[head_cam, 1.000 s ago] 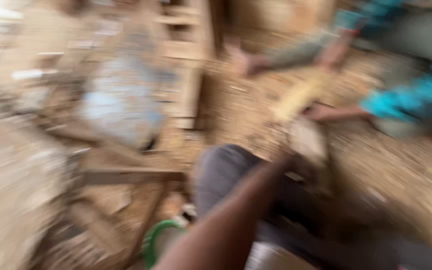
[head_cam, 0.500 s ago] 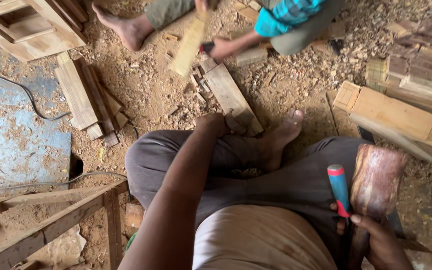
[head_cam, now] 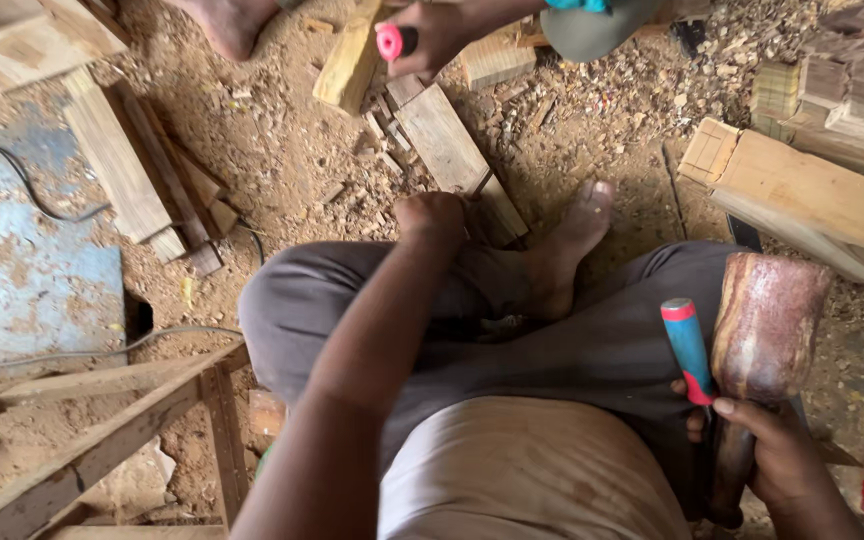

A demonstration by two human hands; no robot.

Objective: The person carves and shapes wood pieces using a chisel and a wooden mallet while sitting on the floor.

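Lower right: right hand (head_cam: 767,450) gripping heavy rounded wooden mallet (head_cam: 767,325) plus blue-and-red-handled chisel (head_cam: 689,350) by the handles. Left hand (head_cam: 430,215) at centre, fingers curled shut, apparently empty.

The right hand (head_cam: 767,450) is gripping a wooden mallet (head_cam: 764,335) and a blue-handled chisel (head_cam: 689,350) together beside the lap, while the left hand (head_cam: 430,215) is resting closed on a plank (head_cam: 442,135) lying on the sawdust floor (head_cam: 592,130)
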